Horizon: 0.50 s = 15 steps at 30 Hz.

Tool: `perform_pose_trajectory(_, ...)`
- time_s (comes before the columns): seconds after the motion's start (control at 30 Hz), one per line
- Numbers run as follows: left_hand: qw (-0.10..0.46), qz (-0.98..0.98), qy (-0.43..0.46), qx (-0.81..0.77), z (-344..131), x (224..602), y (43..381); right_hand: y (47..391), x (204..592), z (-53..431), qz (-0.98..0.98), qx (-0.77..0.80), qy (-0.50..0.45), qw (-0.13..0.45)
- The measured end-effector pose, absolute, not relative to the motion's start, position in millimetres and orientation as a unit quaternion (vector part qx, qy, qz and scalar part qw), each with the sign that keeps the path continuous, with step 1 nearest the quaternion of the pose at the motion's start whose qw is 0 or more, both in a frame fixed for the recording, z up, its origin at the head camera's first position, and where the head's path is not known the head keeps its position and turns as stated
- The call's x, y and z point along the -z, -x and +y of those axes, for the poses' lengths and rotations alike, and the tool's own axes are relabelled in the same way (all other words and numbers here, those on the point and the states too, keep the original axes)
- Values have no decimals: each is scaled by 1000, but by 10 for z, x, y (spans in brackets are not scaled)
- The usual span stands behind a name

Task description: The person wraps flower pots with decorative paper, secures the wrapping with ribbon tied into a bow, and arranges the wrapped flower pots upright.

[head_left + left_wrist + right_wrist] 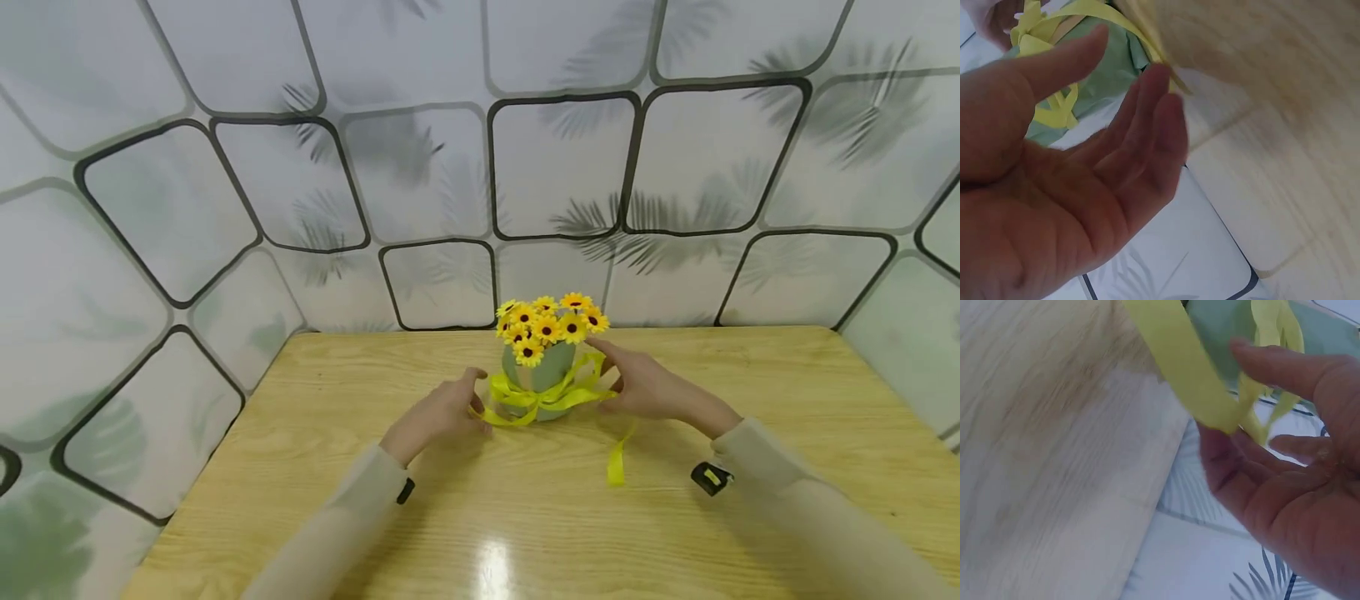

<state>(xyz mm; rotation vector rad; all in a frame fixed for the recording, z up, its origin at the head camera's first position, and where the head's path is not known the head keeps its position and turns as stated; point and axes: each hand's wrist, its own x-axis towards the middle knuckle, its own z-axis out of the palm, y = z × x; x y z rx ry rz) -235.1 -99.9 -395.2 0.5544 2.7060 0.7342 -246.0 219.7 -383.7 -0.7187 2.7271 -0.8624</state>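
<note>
A green-wrapped pot [556, 364] of yellow artificial sunflowers [546, 327] stands upright on the table. Yellow ribbon [536, 400] is tied around it in a bow at the front. To the pot's left is my left hand [444, 412], beside a ribbon end; in the left wrist view its thumb [1069, 59] and fingers are apart, pinching nothing. My right hand [647, 385] is on the pot's right side among the ribbon loops. The right wrist view shows a ribbon tail [1179, 369] lying across its fingertips, with the thumb held apart. That tail hangs toward the tabletop.
The light wooden table [360, 517] runs back to a wall [435, 183] covered with a black-outlined, leaf-printed pattern. Small dark devices, one at each wrist [710, 477], sit by the sleeves. A bright reflection lies near the front of the table.
</note>
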Motion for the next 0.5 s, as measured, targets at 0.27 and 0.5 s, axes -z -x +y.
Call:
perform_pose_trajectory(0.27,195,931,-222,-215,-1064,4002,2191,2425,3970,2382,940,239,236,57)
perform_pose_trajectory(0.5,172,931,-221,-233,-1235,3996,2100,2347,3964,2529,945,250,211,-10)
